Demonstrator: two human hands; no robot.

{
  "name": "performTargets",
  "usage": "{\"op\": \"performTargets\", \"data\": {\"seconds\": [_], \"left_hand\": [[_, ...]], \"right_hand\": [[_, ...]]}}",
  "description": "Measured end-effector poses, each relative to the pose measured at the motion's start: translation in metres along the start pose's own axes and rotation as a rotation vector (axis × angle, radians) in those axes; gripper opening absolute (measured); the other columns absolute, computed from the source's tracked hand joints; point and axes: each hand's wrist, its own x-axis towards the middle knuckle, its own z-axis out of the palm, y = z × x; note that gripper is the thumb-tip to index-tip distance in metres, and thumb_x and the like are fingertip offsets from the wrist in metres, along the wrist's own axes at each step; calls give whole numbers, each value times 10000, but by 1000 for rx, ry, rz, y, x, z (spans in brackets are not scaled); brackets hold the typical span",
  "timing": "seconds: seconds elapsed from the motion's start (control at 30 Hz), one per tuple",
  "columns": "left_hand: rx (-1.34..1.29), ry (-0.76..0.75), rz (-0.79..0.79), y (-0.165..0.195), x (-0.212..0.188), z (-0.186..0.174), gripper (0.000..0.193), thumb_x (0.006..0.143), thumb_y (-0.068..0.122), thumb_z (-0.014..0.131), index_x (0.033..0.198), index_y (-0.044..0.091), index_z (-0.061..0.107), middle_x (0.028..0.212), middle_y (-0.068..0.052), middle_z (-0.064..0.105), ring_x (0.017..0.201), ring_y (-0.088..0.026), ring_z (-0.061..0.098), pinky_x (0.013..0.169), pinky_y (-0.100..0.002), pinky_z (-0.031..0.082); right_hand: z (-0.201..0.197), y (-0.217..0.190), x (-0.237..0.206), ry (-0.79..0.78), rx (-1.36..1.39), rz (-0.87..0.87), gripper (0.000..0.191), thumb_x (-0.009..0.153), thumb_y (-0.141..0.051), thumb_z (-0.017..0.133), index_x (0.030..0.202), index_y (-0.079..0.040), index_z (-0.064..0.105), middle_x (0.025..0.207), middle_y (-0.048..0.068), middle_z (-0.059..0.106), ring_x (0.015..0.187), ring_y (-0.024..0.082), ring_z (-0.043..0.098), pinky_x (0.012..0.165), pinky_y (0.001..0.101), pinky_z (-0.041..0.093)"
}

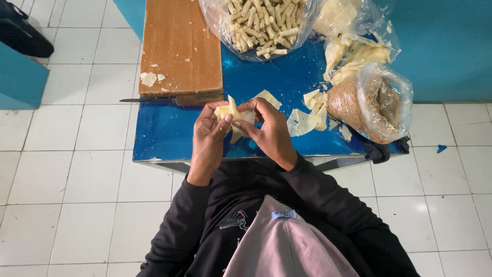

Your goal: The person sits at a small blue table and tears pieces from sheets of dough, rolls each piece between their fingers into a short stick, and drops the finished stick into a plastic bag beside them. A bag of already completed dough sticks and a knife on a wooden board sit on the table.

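From the head camera, looking straight down, a person in a black long-sleeved top sits at a small blue table (169,131) on a white tiled floor (77,174). Both hands meet above the table's near edge. The left hand (209,134) is curled, its thumb and fingertips pinched on the left side of a pale yellow pastry wrapper (231,114), which stands folded and partly upright between the two hands. The right hand (270,131) is bent over the wrapper's right side, fingers closed down on it, so the sheet is gripped from both sides and held just above the tabletop.

On the table beyond the hands lies a wooden cutting board (179,46), with a knife (169,100) along its near edge, the blade pointing left past the table's rim. A few dough scraps (149,78) sit on the board. At the far edge, a clear plastic bag of rolled pastry sticks (261,23) lies open. To the right, loose wrapper pieces (307,115) lie flat, near a plastic bag of brown filling (366,102) and a heap of more wrappers (353,54).
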Motion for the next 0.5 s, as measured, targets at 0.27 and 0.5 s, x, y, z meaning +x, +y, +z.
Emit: {"op": "performTargets", "data": {"seconds": [0.27, 0.5], "left_hand": [[31, -26, 38, -1, 1, 1, 257, 1008, 27, 679, 1238, -12, 570, 1063, -94, 709, 938, -101, 667, 817, -232, 528], [70, -22, 68, 1, 3, 2, 247, 964, -54, 674, 1164, 20, 549, 1047, -78, 678, 938, -108, 676, 801, -244, 546]], "right_hand": [[-4, 7, 1, -71, 300, 242, 171, 1027, -185, 716, 1085, -24, 712, 902, 6, 687, 772, 17, 568, 655, 196, 458], [-2, 9, 2, -88, 386, 247, 214, 1017, -205, 697, 1105, -10, 710, 969, -21, 704, 840, 2, 618, 712, 182, 500]]}}
